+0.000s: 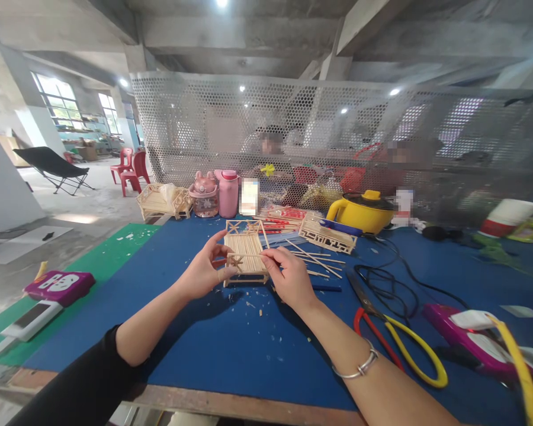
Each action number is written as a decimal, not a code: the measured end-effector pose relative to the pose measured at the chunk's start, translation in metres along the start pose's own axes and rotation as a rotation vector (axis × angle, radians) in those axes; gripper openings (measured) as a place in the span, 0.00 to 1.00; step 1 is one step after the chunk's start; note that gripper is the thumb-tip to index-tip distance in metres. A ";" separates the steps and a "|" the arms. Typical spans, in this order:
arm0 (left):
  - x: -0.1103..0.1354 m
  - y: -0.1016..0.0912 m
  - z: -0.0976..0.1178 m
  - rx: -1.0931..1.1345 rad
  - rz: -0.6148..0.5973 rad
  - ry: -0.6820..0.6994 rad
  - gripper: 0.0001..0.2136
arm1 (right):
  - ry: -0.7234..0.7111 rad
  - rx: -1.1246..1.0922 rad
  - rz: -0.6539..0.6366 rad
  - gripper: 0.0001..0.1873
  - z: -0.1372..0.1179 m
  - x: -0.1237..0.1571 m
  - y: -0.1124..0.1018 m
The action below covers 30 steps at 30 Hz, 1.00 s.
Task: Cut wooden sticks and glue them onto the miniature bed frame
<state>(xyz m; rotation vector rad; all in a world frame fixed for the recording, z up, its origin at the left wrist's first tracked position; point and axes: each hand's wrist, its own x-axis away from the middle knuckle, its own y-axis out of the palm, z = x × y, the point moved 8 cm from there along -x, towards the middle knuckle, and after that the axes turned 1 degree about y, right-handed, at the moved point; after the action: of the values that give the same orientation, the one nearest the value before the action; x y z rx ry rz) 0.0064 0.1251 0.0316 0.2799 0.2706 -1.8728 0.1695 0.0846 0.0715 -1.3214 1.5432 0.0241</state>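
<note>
A small bed-like model made of thin wooden sticks (244,245) is held between my hands above the blue table top. My left hand (206,266) is closed round its left side, thumb at the near corner and fingers on the left edge. At the near right corner, my right hand (286,272) pinches a thin stick rail with thumb and forefinger; the fingertips partly hide it. Loose wooden sticks (322,257) lie just right of the model. Behind them rests a stick-built lattice piece (328,234).
Red-and-yellow-handled scissors (382,322) and black cables lie at the right, near a purple power strip (471,343). A yellow pot (364,213), pink bottle (228,194) and another stick model (164,201) stand at the back, before a perforated metal screen (231,130). People sit behind it.
</note>
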 end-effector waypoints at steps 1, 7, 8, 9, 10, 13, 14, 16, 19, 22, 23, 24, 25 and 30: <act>0.000 0.001 0.002 0.005 0.005 0.005 0.38 | 0.000 0.000 -0.002 0.10 0.000 0.000 0.000; -0.001 0.009 0.006 -0.048 0.065 0.016 0.35 | -0.001 0.002 -0.002 0.11 -0.001 -0.001 0.000; -0.001 0.010 0.006 -0.052 0.079 0.025 0.35 | 0.000 0.003 -0.001 0.11 -0.001 -0.001 0.000; -0.001 0.010 0.006 -0.053 0.093 0.035 0.35 | 0.000 0.003 -0.001 0.11 -0.001 -0.001 0.000; -0.001 0.010 0.006 -0.052 0.106 0.043 0.35 | -0.001 0.003 -0.001 0.11 0.000 -0.001 0.000; -0.002 0.009 0.004 -0.043 0.120 0.062 0.34 | 0.001 0.001 0.000 0.10 0.001 -0.001 0.001; -0.003 0.009 0.004 -0.042 0.120 0.065 0.34 | 0.002 0.001 0.001 0.10 0.001 -0.001 0.001; -0.003 0.009 0.003 -0.045 0.120 0.064 0.34 | 0.004 0.000 0.001 0.10 0.001 0.000 0.001; -0.003 0.008 0.003 -0.060 0.122 0.060 0.33 | 0.004 -0.003 0.000 0.10 0.001 0.000 0.001; -0.003 0.008 0.003 -0.070 0.131 0.059 0.33 | 0.002 -0.002 -0.002 0.10 0.001 0.000 0.001; -0.003 0.008 0.004 -0.068 0.133 0.058 0.33 | 0.002 -0.001 -0.003 0.10 0.001 0.000 0.002; -0.003 0.009 0.004 -0.061 0.133 0.057 0.33 | 0.001 0.000 -0.003 0.10 0.001 0.000 0.002; -0.003 0.009 0.004 -0.053 0.132 0.055 0.33 | 0.001 0.000 -0.004 0.10 0.001 0.000 0.002; -0.004 0.009 0.003 -0.036 0.129 0.048 0.32 | 0.006 0.000 0.000 0.10 0.001 -0.001 0.000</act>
<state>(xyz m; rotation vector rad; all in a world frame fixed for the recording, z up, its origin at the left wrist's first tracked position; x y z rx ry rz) 0.0159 0.1245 0.0351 0.3103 0.3117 -1.7341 0.1699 0.0857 0.0712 -1.3222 1.5481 0.0207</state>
